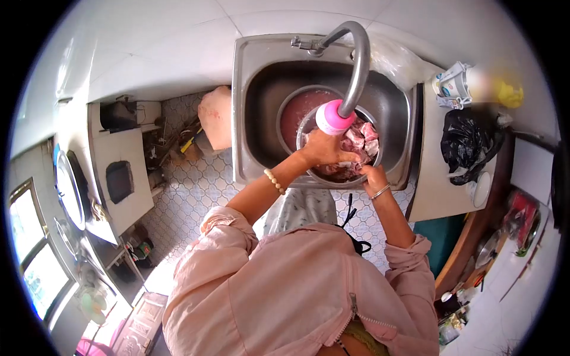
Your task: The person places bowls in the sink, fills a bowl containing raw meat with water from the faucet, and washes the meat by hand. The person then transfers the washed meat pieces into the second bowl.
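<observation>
Under the pink-and-white tap head [335,118], a metal bowl [378,155] holds several chunks of raw meat [358,141]. My left hand [323,148] lies over the left side of this bowl, thumb stretched across the meat. Its other fingers are partly hidden by the tap head. At the bowl's near right rim my right hand [374,177] is closed, its fingertips on the edge beside the meat. Behind and to the left, a larger basin [284,108] contains reddish water. Both vessels stand in the steel sink [255,95].
A curved tap [360,56] arches over the sink. To the right, a black plastic bag [466,142] and a white bowl [482,188] are on the counter [436,178]. A clear plastic bag [398,62] lies behind the sink. A cabinet [122,184] stands at left on the tiled floor [196,178].
</observation>
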`<state>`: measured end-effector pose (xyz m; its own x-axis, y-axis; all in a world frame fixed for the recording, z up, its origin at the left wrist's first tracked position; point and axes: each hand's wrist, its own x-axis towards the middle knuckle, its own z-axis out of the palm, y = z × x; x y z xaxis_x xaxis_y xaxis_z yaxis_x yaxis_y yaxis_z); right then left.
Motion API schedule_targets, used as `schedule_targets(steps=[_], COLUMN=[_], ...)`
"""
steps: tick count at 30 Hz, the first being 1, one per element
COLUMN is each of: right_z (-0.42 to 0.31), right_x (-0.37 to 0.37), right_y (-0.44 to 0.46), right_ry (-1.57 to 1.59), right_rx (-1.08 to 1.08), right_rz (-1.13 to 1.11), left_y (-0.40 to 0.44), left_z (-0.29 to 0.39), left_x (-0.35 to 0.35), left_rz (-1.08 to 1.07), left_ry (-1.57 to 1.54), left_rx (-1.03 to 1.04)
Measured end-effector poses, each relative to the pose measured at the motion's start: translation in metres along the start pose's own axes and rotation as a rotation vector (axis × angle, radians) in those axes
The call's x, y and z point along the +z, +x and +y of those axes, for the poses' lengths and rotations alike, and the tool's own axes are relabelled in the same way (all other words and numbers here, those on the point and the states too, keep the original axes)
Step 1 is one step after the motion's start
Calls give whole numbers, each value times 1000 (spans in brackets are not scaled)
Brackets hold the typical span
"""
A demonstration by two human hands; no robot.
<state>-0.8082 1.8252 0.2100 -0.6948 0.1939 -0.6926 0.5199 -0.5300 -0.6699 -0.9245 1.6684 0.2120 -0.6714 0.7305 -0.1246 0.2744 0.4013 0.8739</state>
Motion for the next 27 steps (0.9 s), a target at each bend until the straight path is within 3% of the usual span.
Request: schedule_targets(steps=[2, 8, 12, 14, 15, 22, 24, 27], right_z=[-2, -9, -25, -28, -30, -33, -38, -41], right_x=[-4, -20, -14, -17, -14, -16, -10, -8], right_y=[0, 5, -1, -3, -6, -6, -7, -7], right_ry=[-39, -257, -364, -378, -380, -378, -410, -466], right_rx=[-1, -36, -68, -47, -93, -154, -188, -239], right_rz=[2, 100, 111, 152, 161, 160, 163, 171], left_y=[1, 1, 5, 14, 18, 18, 18, 17], left_z=[-2, 6, 6, 0, 0, 11, 7, 6], left_x=[6, 10, 11, 15, 14, 7, 13, 17], left_rz=[50, 33, 140, 110, 130, 48, 98, 141], left_ry=[11, -39, -65, -427, -403, -215, -238, -135], left_rx=[61, -30, 63, 121, 196, 174, 277, 273])
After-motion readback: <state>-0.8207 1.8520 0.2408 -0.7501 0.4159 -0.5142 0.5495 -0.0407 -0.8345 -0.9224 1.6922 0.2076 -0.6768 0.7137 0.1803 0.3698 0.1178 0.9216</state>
